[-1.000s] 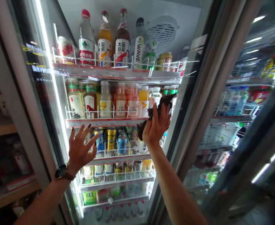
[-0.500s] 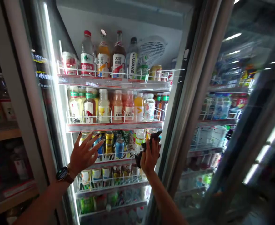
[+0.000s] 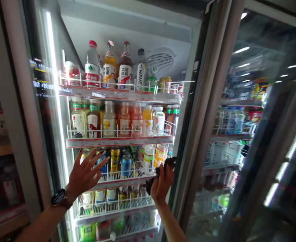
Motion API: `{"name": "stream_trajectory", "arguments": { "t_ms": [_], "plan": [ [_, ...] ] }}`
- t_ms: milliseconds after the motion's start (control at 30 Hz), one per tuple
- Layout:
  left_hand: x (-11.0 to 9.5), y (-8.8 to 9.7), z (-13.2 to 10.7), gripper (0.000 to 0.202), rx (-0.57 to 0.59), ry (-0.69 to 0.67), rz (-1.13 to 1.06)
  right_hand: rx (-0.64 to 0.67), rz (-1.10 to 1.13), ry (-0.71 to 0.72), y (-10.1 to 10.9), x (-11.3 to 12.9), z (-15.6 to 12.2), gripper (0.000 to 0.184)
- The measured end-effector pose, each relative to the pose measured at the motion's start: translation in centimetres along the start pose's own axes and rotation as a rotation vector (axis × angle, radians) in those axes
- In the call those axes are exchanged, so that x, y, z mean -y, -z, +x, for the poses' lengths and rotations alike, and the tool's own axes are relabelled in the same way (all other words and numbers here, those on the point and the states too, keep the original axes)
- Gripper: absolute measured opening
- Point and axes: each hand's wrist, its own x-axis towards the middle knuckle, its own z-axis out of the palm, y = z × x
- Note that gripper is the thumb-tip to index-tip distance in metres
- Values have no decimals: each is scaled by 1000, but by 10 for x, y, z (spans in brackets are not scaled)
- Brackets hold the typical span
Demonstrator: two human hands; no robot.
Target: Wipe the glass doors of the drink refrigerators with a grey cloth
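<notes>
The left hand [image 3: 86, 174] lies open, fingers spread on the fridge's glass door [image 3: 127, 33], apparently bracing it — while the right hand [image 3: 162, 185] clenches a dark cloth [image 3: 151, 185] against the pane.

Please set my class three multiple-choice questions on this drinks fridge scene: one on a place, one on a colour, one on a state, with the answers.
1. On which wrist is the wristwatch?
A) Left
B) Right
C) Neither

2. What colour is the cap of the leftmost bottle on the top shelf?
A) Blue
B) Red
C) Yellow

3. What state is the dark cloth in?
A) Spread flat on a shelf
B) Hanging from a shelf rail
C) Bunched in a hand

Right letters:
1. A: the watch sits just behind the left hand.
2. B: the cap shows red above the bottle.
3. C: the right hand grips it in folds.
</notes>
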Motion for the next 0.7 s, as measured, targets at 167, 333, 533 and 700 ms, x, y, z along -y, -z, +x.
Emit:
{"name": "stream_trajectory", "arguments": {
  "t_ms": [167,333,533,700],
  "plan": [
    [1,-1,-1,57,7,-11,-7,90,24,-84,6,12,-67,70],
    [2,0,0,52,11,-18,-19,-54,65,59,-8,51,100,66],
    [2,-2,-3,54,-10,-16,-10,-94,26,155,-19,103,222,66],
    [2,-3,-5,58,21,-28,8,24,61,202,-18,105,99,71]
  ]
}}
